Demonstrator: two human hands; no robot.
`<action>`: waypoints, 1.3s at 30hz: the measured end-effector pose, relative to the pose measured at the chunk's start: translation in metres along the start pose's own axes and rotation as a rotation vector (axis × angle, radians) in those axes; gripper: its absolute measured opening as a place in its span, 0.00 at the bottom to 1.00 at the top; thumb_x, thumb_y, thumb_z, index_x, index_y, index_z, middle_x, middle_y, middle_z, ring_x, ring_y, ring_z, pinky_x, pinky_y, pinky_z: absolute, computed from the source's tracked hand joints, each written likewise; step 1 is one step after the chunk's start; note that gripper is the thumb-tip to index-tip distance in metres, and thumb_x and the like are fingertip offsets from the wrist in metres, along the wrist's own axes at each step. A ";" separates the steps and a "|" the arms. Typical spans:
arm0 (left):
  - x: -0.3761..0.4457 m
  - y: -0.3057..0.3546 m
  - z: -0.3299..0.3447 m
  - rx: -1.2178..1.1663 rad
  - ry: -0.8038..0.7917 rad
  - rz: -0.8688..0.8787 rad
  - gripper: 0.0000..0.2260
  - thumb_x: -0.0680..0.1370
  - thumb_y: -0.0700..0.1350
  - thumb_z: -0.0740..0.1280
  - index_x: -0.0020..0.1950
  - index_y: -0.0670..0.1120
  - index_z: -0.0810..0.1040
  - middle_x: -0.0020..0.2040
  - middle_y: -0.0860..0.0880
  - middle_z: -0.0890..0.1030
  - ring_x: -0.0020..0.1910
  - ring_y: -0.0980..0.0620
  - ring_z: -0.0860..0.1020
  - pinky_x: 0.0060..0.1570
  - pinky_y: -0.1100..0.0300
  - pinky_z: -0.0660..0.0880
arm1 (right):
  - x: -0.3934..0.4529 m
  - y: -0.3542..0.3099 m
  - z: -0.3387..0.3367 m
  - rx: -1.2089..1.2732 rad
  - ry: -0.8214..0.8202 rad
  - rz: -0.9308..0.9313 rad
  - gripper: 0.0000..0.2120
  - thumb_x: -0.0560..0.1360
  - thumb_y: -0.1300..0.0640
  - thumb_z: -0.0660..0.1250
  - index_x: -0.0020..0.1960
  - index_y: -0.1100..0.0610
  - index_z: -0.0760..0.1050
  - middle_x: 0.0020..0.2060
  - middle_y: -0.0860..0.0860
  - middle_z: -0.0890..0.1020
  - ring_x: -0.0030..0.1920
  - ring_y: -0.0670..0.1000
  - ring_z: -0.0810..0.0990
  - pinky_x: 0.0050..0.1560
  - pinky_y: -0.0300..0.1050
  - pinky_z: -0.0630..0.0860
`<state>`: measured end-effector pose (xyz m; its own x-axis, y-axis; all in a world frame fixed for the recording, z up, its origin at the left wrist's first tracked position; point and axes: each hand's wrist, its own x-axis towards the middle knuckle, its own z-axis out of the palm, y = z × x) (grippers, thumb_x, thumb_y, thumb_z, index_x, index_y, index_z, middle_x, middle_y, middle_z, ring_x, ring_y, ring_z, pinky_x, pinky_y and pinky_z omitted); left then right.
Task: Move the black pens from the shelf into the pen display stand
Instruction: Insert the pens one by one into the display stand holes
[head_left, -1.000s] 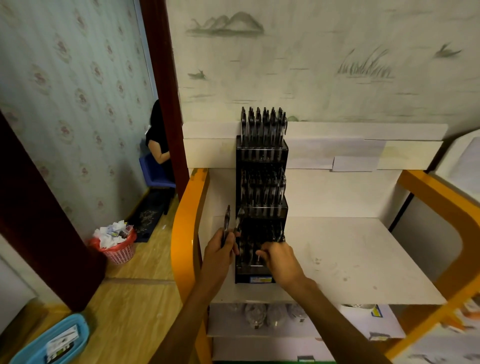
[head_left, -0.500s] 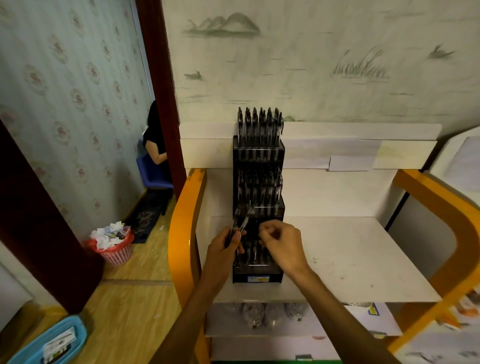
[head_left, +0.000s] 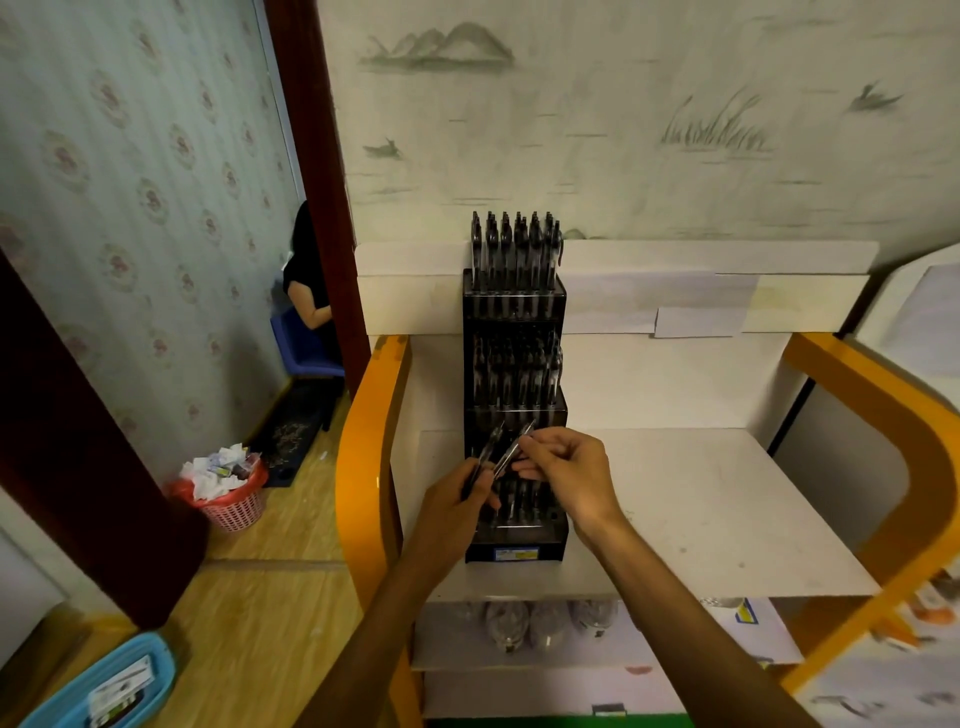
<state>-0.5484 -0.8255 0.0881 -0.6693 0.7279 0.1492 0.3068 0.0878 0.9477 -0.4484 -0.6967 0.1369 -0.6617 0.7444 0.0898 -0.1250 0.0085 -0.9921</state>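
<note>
- Nearest to us, at the bottom left, we see a light blue tray (head_left: 98, 686) lying on the wooden floor (head_left: 260, 613).
- Below the white shelf (head_left: 701, 509), a lower level holds clear plastic bags (head_left: 540, 623) and some printed paper; we cannot tell what is in the bags.
- Our left hand (head_left: 454, 501) has its grip curled round the lower ends of two black pens (head_left: 498, 457), which slant up and to the right in front of the stand.
- Our right hand (head_left: 569, 473) has its grip pinched on the upper part of one of those pens, thumb and forefinger pressed against it, the other fingers loosely bent.
- Both hands hover just above the lowest tier of the pen display stand (head_left: 514, 551), a black stepped rack that stands on the left part of the shelf.
- The lowest tier holds a few upright pens behind our hands; the middle tier (head_left: 517, 374) and the top tier (head_left: 514, 244) are packed with black pens standing upright.
- Orange curved rails (head_left: 366, 447) frame the shelf on both sides.
- To the left, on the floor, a red basket (head_left: 234, 499) is heaped with crumpled paper.
- Farther back, through the doorway, a person in dark clothes (head_left: 306, 280) sits on a blue chair (head_left: 304, 348).
- Behind the shelf the wall (head_left: 623, 130) carries faint drawings of hills, grass and birds.
</note>
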 end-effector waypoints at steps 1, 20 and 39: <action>0.000 0.000 -0.001 0.008 0.018 -0.005 0.08 0.85 0.49 0.59 0.55 0.54 0.78 0.41 0.54 0.82 0.34 0.63 0.78 0.33 0.69 0.71 | 0.001 -0.001 -0.003 -0.005 0.030 -0.010 0.07 0.76 0.61 0.72 0.50 0.65 0.81 0.38 0.58 0.86 0.39 0.57 0.86 0.42 0.43 0.83; 0.002 0.004 -0.017 0.059 0.202 0.042 0.11 0.84 0.48 0.62 0.41 0.50 0.73 0.30 0.56 0.74 0.30 0.60 0.71 0.31 0.64 0.69 | 0.000 0.042 -0.022 -0.798 0.055 -0.398 0.06 0.78 0.57 0.70 0.42 0.55 0.78 0.30 0.48 0.79 0.31 0.46 0.76 0.34 0.27 0.67; 0.005 0.010 0.002 0.211 0.129 0.102 0.04 0.81 0.48 0.67 0.46 0.52 0.79 0.38 0.55 0.78 0.38 0.59 0.77 0.38 0.67 0.72 | -0.008 0.033 -0.018 -0.577 -0.007 -0.259 0.15 0.78 0.47 0.67 0.36 0.52 0.81 0.30 0.48 0.83 0.34 0.46 0.82 0.42 0.45 0.80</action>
<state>-0.5474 -0.8191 0.0973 -0.7044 0.6487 0.2882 0.5022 0.1686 0.8482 -0.4336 -0.6904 0.1020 -0.6683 0.6657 0.3320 0.1360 0.5481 -0.8253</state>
